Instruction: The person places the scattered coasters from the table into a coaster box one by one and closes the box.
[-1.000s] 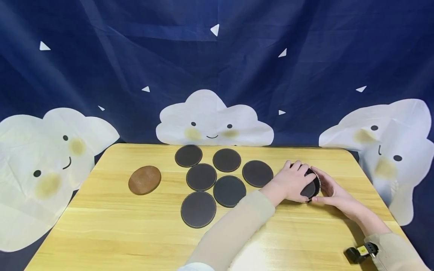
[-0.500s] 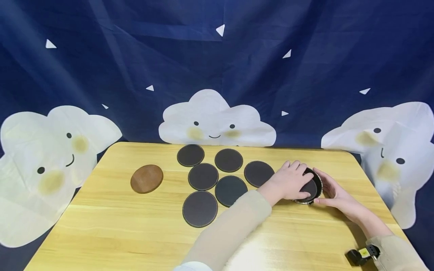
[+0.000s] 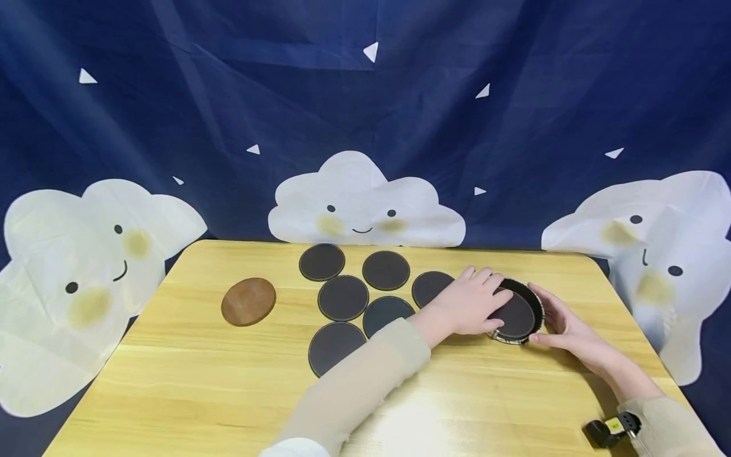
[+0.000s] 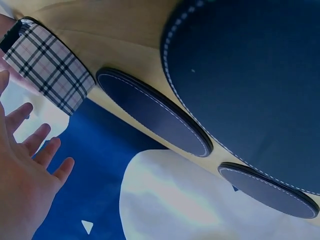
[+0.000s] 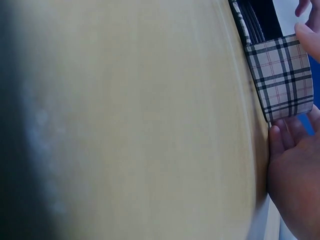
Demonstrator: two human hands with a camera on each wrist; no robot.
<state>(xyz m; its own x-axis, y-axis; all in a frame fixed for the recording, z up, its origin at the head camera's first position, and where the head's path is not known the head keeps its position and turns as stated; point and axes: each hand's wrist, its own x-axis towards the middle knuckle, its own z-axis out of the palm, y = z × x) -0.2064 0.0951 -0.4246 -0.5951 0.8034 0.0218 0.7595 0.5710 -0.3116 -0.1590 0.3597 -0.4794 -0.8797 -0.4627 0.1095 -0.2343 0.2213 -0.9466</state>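
A round plaid-walled holder (image 3: 528,330) sits on the wooden table (image 3: 171,393), toward its right side, at about three o'clock from the spread of dark coasters. Inside it lies a dark round coaster (image 3: 514,315), filling most of the opening; the right wrist view shows dark edges stacked inside the plaid wall (image 5: 282,75), though how many I cannot tell. The left hand (image 3: 471,301) rests at the holder's nine o'clock side with fingers spread and fairly straight, the fingertips over the coaster's near edge, gripping nothing. The right hand (image 3: 562,324) lies at the three o'clock side, fingers straight and loosely cupped against the outer wall, the thumb touching the rim near five o'clock.

Just beside the left hand, at its ten o'clock, a dark coaster (image 3: 431,285) lies partly under the wrist. Five more dark coasters (image 3: 342,297) lie flat in a loose cluster at the table's middle, near one another. Well apart, at nine o'clock from them, lies a brown coaster (image 3: 248,301). Behind the table hangs a blue cloth with smiling white clouds (image 3: 365,203).
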